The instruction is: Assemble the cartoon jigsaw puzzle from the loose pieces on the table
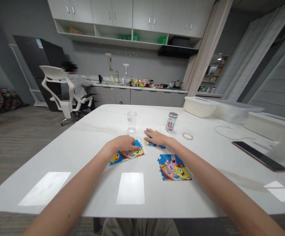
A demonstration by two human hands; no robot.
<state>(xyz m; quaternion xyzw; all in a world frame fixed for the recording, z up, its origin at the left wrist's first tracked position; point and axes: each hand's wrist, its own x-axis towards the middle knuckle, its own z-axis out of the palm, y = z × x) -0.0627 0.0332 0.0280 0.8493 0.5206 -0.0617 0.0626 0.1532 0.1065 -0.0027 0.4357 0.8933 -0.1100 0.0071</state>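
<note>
My left hand [124, 143] is closed on a colourful picture card [130, 154] with cartoon figures and a barcode, its near edge low over the table. Fingers spread, my right hand [156, 136] lies over a small pile of loose blue and yellow puzzle pieces [152, 144], covering part of it. Below my right wrist is a partly joined puzzle [174, 167] showing a pink and a yellow cartoon figure. Beyond the hands stand an open clear jar [132, 122] and a printed can with a grey lid [171, 122]. A round lid or ring [187, 136] lies right of the can.
On the right of the white table [95, 193] are a dark phone [259, 155], a white cable, and lidded plastic boxes [200, 107]. A person [77, 86] sits on a white chair at the far left, near a kitchen counter with bottles and jars.
</note>
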